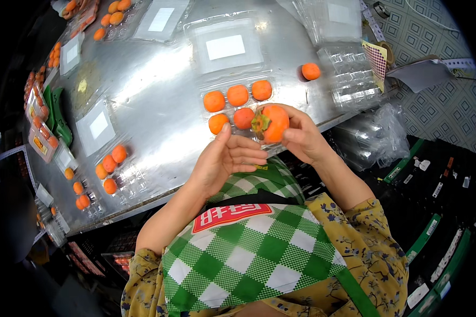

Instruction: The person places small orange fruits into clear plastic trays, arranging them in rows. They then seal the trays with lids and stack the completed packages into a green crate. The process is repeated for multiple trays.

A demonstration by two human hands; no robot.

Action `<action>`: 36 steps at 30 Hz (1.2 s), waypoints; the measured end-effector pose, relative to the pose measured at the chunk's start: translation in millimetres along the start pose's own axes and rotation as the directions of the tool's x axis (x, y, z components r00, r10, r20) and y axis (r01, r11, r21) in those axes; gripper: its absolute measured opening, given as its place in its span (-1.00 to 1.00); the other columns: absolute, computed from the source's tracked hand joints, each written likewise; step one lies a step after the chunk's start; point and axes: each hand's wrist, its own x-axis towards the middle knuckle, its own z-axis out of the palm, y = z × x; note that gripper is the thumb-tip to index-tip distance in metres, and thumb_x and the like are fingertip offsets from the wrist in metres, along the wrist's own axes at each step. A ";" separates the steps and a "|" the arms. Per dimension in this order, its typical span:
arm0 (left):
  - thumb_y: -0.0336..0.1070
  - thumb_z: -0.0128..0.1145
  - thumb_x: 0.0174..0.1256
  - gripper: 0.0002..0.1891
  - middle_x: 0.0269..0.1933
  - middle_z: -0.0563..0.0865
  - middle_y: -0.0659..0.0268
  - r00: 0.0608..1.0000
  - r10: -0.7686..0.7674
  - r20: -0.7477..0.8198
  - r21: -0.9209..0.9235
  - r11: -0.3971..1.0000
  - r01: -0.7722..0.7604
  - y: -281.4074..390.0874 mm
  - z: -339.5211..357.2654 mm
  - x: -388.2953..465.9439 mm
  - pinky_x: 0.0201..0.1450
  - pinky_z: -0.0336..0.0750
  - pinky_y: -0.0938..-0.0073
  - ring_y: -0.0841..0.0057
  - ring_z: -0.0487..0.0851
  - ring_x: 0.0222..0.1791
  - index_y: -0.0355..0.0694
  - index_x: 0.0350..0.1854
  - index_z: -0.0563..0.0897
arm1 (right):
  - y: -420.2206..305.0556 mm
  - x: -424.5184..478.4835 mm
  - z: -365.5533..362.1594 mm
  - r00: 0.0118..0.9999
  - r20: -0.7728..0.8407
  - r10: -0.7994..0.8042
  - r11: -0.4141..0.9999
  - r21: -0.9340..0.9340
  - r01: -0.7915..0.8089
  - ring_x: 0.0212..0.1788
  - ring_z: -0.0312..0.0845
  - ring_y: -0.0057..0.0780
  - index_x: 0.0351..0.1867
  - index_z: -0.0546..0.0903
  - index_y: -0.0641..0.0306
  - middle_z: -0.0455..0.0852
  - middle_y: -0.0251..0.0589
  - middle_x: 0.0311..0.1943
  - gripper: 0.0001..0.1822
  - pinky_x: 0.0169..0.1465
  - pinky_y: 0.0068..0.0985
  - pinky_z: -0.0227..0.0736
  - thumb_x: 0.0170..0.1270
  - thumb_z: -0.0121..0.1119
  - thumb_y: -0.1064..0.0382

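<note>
My right hand [303, 136] grips an orange persimmon [277, 123] at the front edge of the metal table, its green-brown calyx turned to the left. Close by on the left, my left hand [234, 154] is empty, palm towards the fruit and fingers spread a little. Beyond both hands lies an open clear plastic clamshell tray [226, 81], with several persimmons [238, 95] sitting in its near half in two rows. The flat lid [226, 45] bears a white label and lies folded back. A single persimmon [311, 71] rests on the bare metal to the right of the tray.
Stacked empty clear trays [349, 79] stand at the right, beside a sheet of round stickers [376, 63]. Partly filled trays hold persimmons [110, 163] at the left and top left. Green curved pieces [57, 115] lie at the far left. A clear plastic bag [380, 134] hangs beyond the table's right edge.
</note>
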 end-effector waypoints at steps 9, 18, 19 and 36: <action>0.16 -0.32 0.54 -0.39 -0.11 0.75 0.07 0.986 0.087 -0.144 -0.021 0.996 -0.091 -14.4 -27.3 -8.2 0.00 0.59 0.37 0.35 0.73 -0.09 -0.33 -0.03 0.60 | 20.4 -10.8 -20.4 0.977 0.013 0.211 0.942 0.264 -0.207 -0.05 0.62 -0.36 0.23 0.39 0.39 0.61 -0.10 0.00 -0.42 0.03 -0.38 0.56 0.27 0.23 0.11; 0.08 -0.25 0.55 -0.49 -0.10 0.75 0.09 0.963 0.165 -0.214 -0.043 0.983 -0.178 -20.6 -47.4 -17.4 -0.01 0.57 0.35 0.37 0.71 -0.09 -0.31 0.00 0.58 | 60.0 -6.2 -14.7 0.931 0.272 -0.242 -0.104 -0.962 0.253 -0.08 0.50 -0.28 0.08 0.54 0.19 0.58 -0.24 -0.07 -0.32 -0.05 -0.35 0.39 -0.27 0.40 0.31; 0.07 -0.25 0.55 -0.49 -0.10 0.75 0.08 0.961 0.167 -0.221 -0.039 0.983 -0.180 -21.4 -47.9 -18.1 -0.01 0.57 0.35 0.37 0.71 -0.09 -0.31 0.00 0.57 | 63.0 -4.6 -14.5 0.930 0.291 -0.224 -0.144 -0.954 0.264 -0.09 0.49 -0.31 0.07 0.55 0.20 0.58 -0.26 -0.07 -0.34 -0.05 -0.36 0.37 -0.25 0.39 0.32; 0.07 -0.16 0.52 -0.51 -0.09 0.73 0.07 0.950 0.189 -0.249 -0.009 0.980 -0.197 -25.1 -53.3 -20.6 0.01 0.56 0.32 0.35 0.69 -0.06 -0.34 0.02 0.56 | 83.0 13.0 -18.1 0.880 0.432 -0.197 -0.320 -0.877 0.359 -0.17 0.44 -0.39 -0.12 0.60 0.20 0.55 -0.34 -0.28 -0.66 -0.12 -0.42 0.29 -0.01 0.24 0.28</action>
